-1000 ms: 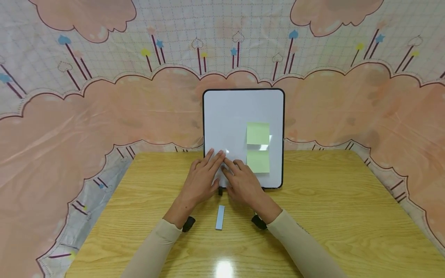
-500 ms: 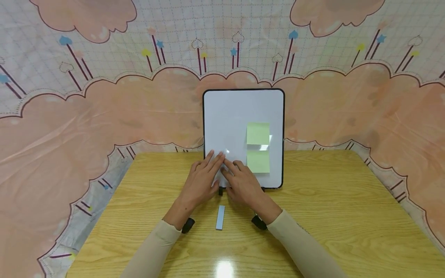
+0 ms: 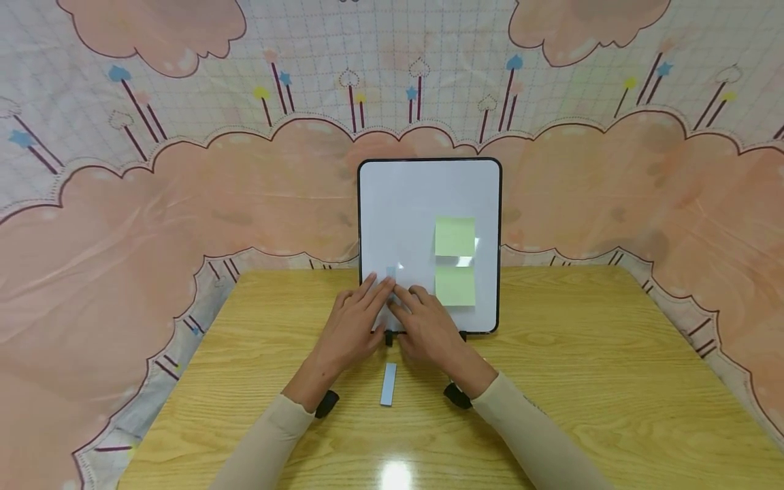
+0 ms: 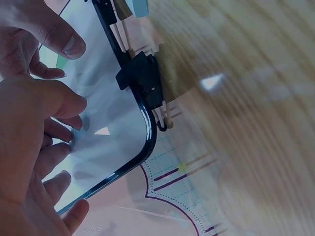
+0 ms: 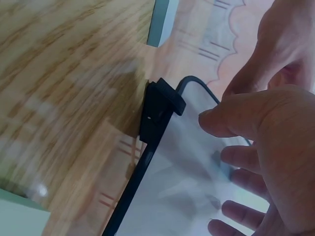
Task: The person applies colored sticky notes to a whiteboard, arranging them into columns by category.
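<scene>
A black-rimmed whiteboard [image 3: 398, 204] stands upright on the table, held at its lower edge by black clips [image 4: 142, 78]. My left hand [image 3: 352, 325] lies with extended fingers against its lower left part. Close beside it, my right hand [image 3: 431, 328] also presses its fingers on the board, the fingertips of both nearly meeting. Just above the fingertips shows the top of a faint pale blue strip [image 3: 390, 271]; the fingers cover the rest. Two light green sticky notes, an upper [image 3: 455, 237] and a lower one [image 3: 455, 286], are stuck on the right side.
A narrow pale blue block [image 3: 388, 384] lies on the wooden table [image 3: 582, 361] in front of the board. A pale green block [image 5: 19, 216] shows at the corner of the right wrist view. Behind the board hangs a patterned cloth [image 3: 275, 190].
Both hands have slid slightly down the board, the fingertips still close together. The top of the pale blue strip now shows above them. The sticky notes and the block stay put.
</scene>
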`<state>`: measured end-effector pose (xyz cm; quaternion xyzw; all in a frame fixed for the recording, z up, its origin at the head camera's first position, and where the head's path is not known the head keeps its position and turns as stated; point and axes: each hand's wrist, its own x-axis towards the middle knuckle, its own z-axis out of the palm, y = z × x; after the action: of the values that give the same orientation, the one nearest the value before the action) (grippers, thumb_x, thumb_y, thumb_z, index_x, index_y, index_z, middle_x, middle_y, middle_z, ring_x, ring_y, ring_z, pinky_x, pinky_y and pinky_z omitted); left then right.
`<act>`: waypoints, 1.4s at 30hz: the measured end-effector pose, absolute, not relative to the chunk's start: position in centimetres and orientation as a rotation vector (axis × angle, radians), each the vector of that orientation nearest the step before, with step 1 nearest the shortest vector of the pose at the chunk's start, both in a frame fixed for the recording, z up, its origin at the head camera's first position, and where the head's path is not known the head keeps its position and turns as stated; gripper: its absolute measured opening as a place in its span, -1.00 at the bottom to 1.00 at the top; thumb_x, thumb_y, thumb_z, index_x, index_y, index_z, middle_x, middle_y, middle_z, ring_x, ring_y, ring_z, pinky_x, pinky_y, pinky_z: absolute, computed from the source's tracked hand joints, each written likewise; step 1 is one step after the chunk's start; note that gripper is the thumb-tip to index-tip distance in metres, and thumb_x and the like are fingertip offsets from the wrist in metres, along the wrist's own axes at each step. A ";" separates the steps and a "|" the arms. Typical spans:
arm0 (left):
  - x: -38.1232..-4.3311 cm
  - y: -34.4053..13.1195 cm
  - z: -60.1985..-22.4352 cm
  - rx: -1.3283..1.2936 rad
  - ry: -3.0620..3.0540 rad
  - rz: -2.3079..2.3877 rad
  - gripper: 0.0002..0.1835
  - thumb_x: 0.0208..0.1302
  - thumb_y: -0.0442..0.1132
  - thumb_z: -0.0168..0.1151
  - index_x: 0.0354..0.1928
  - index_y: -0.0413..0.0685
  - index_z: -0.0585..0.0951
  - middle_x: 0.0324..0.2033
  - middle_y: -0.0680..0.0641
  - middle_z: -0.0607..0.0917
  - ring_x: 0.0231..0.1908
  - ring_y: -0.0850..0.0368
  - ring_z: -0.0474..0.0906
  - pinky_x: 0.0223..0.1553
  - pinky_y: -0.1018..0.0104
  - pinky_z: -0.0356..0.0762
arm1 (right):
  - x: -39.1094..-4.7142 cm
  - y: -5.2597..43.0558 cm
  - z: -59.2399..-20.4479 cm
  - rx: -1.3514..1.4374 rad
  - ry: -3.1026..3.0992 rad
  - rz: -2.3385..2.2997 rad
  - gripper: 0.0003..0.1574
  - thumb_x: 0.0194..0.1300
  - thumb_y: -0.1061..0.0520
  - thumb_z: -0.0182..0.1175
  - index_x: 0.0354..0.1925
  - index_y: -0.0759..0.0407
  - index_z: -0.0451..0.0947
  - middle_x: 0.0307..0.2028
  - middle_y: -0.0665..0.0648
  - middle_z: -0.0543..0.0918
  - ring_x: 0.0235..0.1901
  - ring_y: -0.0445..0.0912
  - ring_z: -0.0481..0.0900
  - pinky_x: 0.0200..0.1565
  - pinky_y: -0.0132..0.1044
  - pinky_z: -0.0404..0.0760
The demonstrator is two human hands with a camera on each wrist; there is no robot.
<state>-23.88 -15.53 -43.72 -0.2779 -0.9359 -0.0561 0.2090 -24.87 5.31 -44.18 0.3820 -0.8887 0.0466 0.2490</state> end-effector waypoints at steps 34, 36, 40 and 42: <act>-21.3 -16.3 -45.3 -0.908 -2.614 -0.378 -0.43 0.43 -0.21 0.37 0.44 -0.05 0.53 0.22 0.01 0.69 0.27 0.01 0.59 0.26 -0.05 0.50 | -23.5 5.6 -45.5 1.213 -2.340 0.366 -0.54 0.20 0.15 0.48 0.09 0.17 0.70 0.08 0.11 0.70 0.12 0.03 0.62 0.04 -0.06 0.67; -21.2 -16.3 -45.3 -0.912 -2.622 -0.393 -0.45 0.43 -0.22 0.37 0.42 -0.06 0.55 0.22 0.00 0.69 0.27 0.00 0.59 0.26 -0.05 0.50 | -23.4 5.6 -45.4 1.212 -2.370 0.362 -0.53 0.21 0.13 0.50 0.09 0.17 0.71 0.08 0.11 0.71 0.12 0.04 0.63 0.06 -0.06 0.66; -21.0 -16.3 -45.3 -0.916 -2.630 -0.404 -0.48 0.43 -0.22 0.37 0.39 -0.06 0.57 0.20 0.00 0.70 0.24 0.00 0.60 0.26 -0.05 0.51 | -23.1 5.5 -45.1 1.212 -2.420 0.358 -0.51 0.25 0.09 0.49 0.12 0.19 0.70 0.07 0.11 0.72 0.11 0.03 0.65 0.12 -0.05 0.65; -20.9 -16.3 -45.2 -0.915 -2.632 -0.403 -0.50 0.43 -0.21 0.37 0.38 -0.05 0.57 0.18 0.01 0.71 0.22 0.01 0.61 0.25 -0.04 0.52 | -23.0 5.5 -45.0 1.213 -2.435 0.360 -0.51 0.26 0.09 0.48 0.13 0.20 0.70 0.06 0.10 0.72 0.10 0.03 0.65 0.13 -0.06 0.64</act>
<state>-20.95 -16.27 -45.25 -0.3207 -0.9224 -0.1412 0.1625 -22.99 5.51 -45.01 0.4333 -0.8698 0.1287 0.1976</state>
